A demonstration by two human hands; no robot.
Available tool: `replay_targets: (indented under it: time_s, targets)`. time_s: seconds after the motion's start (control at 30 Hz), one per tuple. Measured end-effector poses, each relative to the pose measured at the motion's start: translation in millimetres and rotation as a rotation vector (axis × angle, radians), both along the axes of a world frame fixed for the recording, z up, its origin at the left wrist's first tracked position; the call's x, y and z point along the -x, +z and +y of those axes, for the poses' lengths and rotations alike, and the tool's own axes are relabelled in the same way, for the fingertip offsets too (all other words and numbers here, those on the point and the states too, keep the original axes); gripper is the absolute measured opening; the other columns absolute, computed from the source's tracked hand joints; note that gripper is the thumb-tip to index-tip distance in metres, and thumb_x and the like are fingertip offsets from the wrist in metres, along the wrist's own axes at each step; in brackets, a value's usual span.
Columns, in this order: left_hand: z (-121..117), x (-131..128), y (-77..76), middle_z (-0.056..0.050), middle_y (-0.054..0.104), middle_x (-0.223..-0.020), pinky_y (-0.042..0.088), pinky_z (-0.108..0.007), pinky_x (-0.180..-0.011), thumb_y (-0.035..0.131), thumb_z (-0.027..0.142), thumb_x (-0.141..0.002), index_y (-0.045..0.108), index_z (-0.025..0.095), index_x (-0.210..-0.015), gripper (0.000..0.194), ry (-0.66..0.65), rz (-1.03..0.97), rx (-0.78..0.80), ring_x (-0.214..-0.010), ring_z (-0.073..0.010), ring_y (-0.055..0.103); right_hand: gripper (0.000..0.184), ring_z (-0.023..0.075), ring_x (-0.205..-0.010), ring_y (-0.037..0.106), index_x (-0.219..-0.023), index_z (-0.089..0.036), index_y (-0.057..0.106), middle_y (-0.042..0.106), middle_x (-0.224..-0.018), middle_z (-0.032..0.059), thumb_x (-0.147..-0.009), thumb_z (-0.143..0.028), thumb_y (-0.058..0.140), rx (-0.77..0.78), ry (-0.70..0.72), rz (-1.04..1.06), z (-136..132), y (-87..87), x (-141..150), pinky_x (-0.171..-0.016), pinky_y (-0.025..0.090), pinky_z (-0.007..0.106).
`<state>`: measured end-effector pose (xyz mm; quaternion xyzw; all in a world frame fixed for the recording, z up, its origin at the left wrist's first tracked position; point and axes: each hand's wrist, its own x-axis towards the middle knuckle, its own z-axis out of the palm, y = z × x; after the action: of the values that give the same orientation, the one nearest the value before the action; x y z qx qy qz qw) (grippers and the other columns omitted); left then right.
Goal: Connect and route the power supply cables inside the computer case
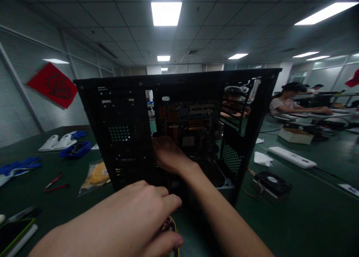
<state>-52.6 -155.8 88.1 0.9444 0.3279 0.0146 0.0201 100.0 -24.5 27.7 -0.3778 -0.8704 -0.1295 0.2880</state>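
Note:
A black computer case (179, 76) with an open side stands on the green table in front of me. My right hand (169, 152) reaches inside, beside the drive-bay panel (123, 118); its fingers are hidden in shadow. Behind it, the motherboard (188, 116) shows slots and a CPU socket (188, 141). In the foreground, my left hand (140, 216) has its thumb and index finger apart. A bundle of yellow, red and black cables (170, 224) shows in the gap between them, and I see no firm grip on it.
A CPU cooler with a fan (272, 182) and a white power strip (292, 157) lie right. Red-handled pliers (54, 183), a plastic bag with yellow contents (97, 174), a blue tray (75, 150) and gloves (57, 141) lie left. Other people (291, 101) sit beyond.

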Motion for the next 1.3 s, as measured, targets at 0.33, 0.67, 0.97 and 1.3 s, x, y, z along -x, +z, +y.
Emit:
replay_targets:
  time_s: [0.33,0.67,0.97,1.3]
  targets:
    - [4.9,6.5,1.3,-0.004,0.073,-0.106,0.05,-0.026,-0.079,0.059,0.034,-0.092,0.068,0.029,-0.115,0.025,-0.075,-0.065,-0.015,-0.091,-0.02,0.07,0.044,0.0247,-0.101,0.064,-0.135,-0.015,0.043,0.067,-0.115,0.0125,-0.092,-0.013,0.046,0.079,0.04,-0.035,-10.2,13.1,-2.0,-0.089,0.045,0.034]
    - [38.2,-1.6,6.1,-0.007,0.072,-0.096,0.05,-0.035,-0.078,0.049,0.023,-0.094,0.069,0.021,-0.099,0.021,0.039,-0.053,-0.457,-0.082,-0.0228,0.067,0.037,0.0261,-0.099,0.066,-0.13,-0.013,0.052,0.07,-0.112,0.0138,-0.093,-0.018,0.049,0.141,0.062,0.011,-11.4,13.5,-0.3,-0.086,0.049,0.035]
    - [83.2,-12.4,-2.5,-0.01,0.048,-0.149,0.031,-0.055,-0.108,0.053,0.022,-0.088,0.051,0.031,-0.136,0.049,0.188,-0.579,-1.043,-0.135,-0.0348,0.043,0.031,0.0247,-0.109,0.063,-0.113,-0.015,0.063,0.07,-0.116,0.0129,-0.087,-0.006,0.048,0.173,0.087,0.045,-9.8,12.1,0.3,-0.096,0.046,0.035]
    - [92.0,-13.2,-7.6,-0.006,0.032,-0.161,0.017,-0.056,-0.117,0.053,0.02,-0.086,0.039,0.033,-0.144,0.061,0.165,-0.608,-1.015,-0.151,-0.0321,0.021,0.03,0.0249,-0.108,0.063,-0.113,-0.016,0.062,0.071,-0.112,0.0124,-0.088,-0.009,0.047,0.18,0.09,0.09,-11.2,12.4,1.1,-0.095,0.048,0.036]
